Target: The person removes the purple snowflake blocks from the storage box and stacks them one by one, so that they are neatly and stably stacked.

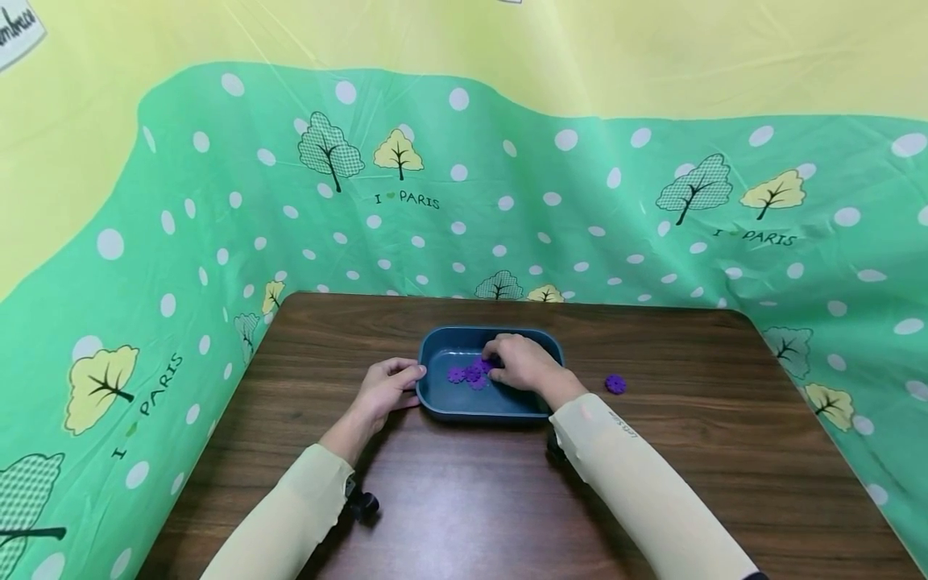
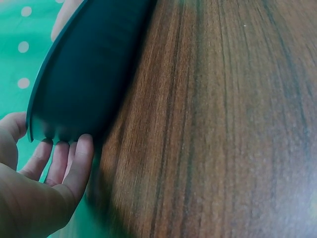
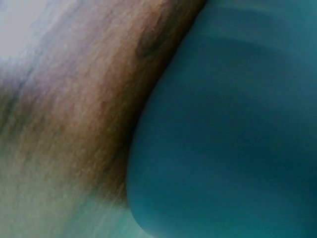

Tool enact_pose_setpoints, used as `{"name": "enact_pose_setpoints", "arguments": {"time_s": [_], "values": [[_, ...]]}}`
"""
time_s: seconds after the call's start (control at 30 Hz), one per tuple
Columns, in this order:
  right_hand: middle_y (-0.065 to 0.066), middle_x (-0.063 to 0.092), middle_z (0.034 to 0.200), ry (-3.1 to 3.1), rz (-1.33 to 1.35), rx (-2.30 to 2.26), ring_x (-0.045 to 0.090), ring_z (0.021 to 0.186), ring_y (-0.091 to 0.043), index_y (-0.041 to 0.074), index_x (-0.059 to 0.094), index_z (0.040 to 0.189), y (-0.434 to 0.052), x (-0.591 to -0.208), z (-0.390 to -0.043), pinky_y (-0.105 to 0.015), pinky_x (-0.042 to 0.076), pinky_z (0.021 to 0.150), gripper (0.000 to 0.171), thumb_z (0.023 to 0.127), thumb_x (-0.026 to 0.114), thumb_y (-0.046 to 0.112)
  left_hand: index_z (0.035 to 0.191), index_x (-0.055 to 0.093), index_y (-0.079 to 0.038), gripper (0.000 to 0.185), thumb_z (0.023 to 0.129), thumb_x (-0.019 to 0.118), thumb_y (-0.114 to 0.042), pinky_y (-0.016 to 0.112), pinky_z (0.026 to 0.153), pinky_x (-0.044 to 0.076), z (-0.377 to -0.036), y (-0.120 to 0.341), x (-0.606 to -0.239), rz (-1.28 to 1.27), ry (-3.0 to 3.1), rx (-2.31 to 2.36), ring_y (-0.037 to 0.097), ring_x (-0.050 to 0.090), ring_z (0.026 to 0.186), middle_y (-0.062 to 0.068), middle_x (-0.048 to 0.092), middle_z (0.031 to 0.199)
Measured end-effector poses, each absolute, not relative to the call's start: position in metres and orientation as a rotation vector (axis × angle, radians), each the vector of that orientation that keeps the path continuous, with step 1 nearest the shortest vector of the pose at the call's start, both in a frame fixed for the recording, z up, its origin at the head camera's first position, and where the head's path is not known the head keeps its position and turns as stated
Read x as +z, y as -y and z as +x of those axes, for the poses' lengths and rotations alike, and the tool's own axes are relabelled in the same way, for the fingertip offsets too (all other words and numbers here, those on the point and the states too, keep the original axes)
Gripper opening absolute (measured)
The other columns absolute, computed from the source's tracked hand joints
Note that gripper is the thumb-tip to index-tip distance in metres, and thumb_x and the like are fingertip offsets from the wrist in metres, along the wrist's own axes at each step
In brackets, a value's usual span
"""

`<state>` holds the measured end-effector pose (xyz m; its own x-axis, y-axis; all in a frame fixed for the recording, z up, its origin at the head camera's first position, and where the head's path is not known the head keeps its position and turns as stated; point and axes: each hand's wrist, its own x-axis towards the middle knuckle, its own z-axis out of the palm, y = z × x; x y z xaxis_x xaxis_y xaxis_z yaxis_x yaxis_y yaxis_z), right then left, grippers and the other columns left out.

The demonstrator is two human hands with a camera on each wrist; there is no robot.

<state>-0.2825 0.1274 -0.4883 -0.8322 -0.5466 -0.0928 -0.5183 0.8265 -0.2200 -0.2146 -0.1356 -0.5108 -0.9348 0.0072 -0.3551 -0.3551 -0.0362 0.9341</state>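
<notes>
A dark blue rectangular plastic tray (image 1: pixel 435 354) sat on the brown wooden desk (image 1: pixel 464 499). The left hand (image 1: pixel 384 391) steadied its rim, fingers relaxed. The right hand (image 1: pixel 524 364) reached inside, its grip curled over small purple flower-shaped plastic pieces (image 1: pixel 464 374). One lone purple piece (image 1: pixel 615 384) lay outside.

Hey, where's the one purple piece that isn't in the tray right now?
In the head view, the loose purple piece lies on the wooden table, right of the blue tray, just beyond the right hand.
</notes>
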Motion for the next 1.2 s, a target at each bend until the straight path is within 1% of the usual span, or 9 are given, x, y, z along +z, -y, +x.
{"name": "enact_pose_setpoints", "arguments": {"time_s": [0.23, 0.43, 0.53, 0.63, 0.97, 1.1, 1.2], "values": [[0.003, 0.062, 0.107, -2.857, -0.846, -0.271, 0.056, 0.089, -0.012, 0.020, 0.068, 0.116, -0.128, -0.486, -0.281, -0.034, 0.053, 0.085, 0.034, 0.086, 0.072, 0.035, 0.115, 0.066, -0.006, 0.034, 0.085, 0.074, -0.023, 0.039, 0.075, 0.061, -0.215, 0.135, -0.512, -0.373, -1.981, 2.081, 0.023, 0.066, 0.091, 0.017, 0.064, 0.112], [0.007, 0.059, 0.102, -2.870, -0.841, -0.288, 0.053, 0.083, -0.011, 0.022, 0.068, 0.117, -0.134, -0.485, -0.279, -0.029, 0.052, 0.077, 0.035, 0.086, 0.071, 0.037, 0.114, 0.066, -0.007, 0.034, 0.085, 0.074, -0.023, 0.039, 0.076, 0.061, -0.215, 0.133, -0.512, -0.368, -1.995, 2.067, 0.023, 0.065, 0.092, 0.014, 0.064, 0.110], [0.008, 0.057, 0.100, -2.871, -0.848, -0.318, 0.052, 0.080, -0.011, 0.022, 0.068, 0.116, -0.136, -0.482, -0.278, -0.026, 0.050, 0.072, 0.034, 0.085, 0.071, 0.036, 0.115, 0.066, -0.007, 0.035, 0.085, 0.074, -0.023, 0.039, 0.076, 0.061, -0.215, 0.133, -0.511, -0.366, -1.998, 2.065, 0.023, 0.065, 0.092, 0.014, 0.064, 0.110], [0.007, 0.055, 0.100, -2.868, -0.885, -0.360, 0.052, 0.078, -0.011, 0.021, 0.069, 0.115, -0.138, -0.478, -0.276, -0.025, 0.048, 0.069, 0.033, 0.085, 0.072, 0.034, 0.115, 0.066, -0.007, 0.035, 0.085, 0.074, -0.022, 0.039, 0.075, 0.061, -0.215, 0.133, -0.511, -0.373, -1.997, 2.063, 0.024, 0.065, 0.093, 0.015, 0.064, 0.110], [0.006, 0.055, 0.105, -2.897, -0.963, -0.424, 0.052, 0.079, -0.010, 0.019, 0.069, 0.115, -0.149, -0.471, -0.270, -0.026, 0.049, 0.069, 0.032, 0.085, 0.072, 0.030, 0.116, 0.065, -0.004, 0.035, 0.086, 0.072, -0.021, 0.039, 0.073, 0.061, -0.214, 0.133, -0.511, -0.372, -2.003, 2.071, 0.025, 0.065, 0.093, 0.016, 0.065, 0.109], [0.007, 0.055, 0.108, -2.924, -0.965, -0.459, 0.054, 0.084, -0.011, 0.019, 0.069, 0.114, -0.155, -0.465, -0.266, -0.029, 0.052, 0.075, 0.031, 0.085, 0.072, 0.028, 0.115, 0.066, -0.006, 0.035, 0.085, 0.073, -0.023, 0.038, 0.073, 0.061, -0.214, 0.133, -0.512, -0.379, -2.001, 2.062, 0.024, 0.065, 0.093, 0.014, 0.065, 0.107], [0.005, 0.057, 0.109, -2.934, -0.985, -0.483, 0.056, 0.087, -0.013, 0.017, 0.070, 0.114, -0.158, -0.461, -0.264, -0.033, 0.053, 0.079, 0.031, 0.085, 0.071, 0.026, 0.114, 0.066, -0.006, 0.034, 0.085, 0.074, -0.022, 0.038, 0.073, 0.061, -0.214, 0.134, -0.513, -0.376, -1.992, 2.075, 0.024, 0.065, 0.093, 0.014, 0.065, 0.107]]}}
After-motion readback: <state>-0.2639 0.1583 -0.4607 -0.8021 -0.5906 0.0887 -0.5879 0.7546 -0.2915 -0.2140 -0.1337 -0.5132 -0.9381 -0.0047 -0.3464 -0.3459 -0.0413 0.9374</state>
